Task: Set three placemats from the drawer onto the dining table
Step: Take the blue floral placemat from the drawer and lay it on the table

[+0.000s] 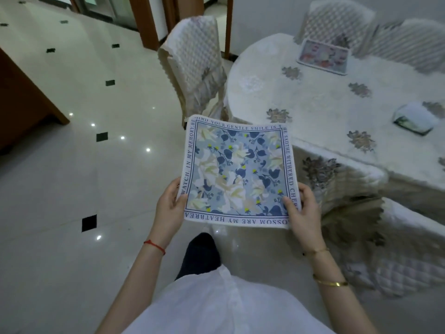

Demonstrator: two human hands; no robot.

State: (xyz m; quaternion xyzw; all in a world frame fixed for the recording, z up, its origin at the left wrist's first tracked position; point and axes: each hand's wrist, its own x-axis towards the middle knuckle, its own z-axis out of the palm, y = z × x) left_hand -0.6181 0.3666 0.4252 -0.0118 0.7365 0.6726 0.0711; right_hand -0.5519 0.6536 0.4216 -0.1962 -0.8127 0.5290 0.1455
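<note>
One square blue floral cloth placemat (237,172) is being pinched at its near corners by left hand (169,205) and right hand (304,208); probably best kept flat until it's over the white-clothed round bench (325,112).

Dim, cool indoor light; glare specks on floor (72,165); blurred, warped edges.

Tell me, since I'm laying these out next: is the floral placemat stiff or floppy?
Probably fairly stiff: the floral placemat stays almost flat though the left hand and right hand grip only its near corners. Likely light too, as thumb-and-finger grips carry it.

White top (216,307), bracelets (red string (154,247), gold (331,283))
</note>
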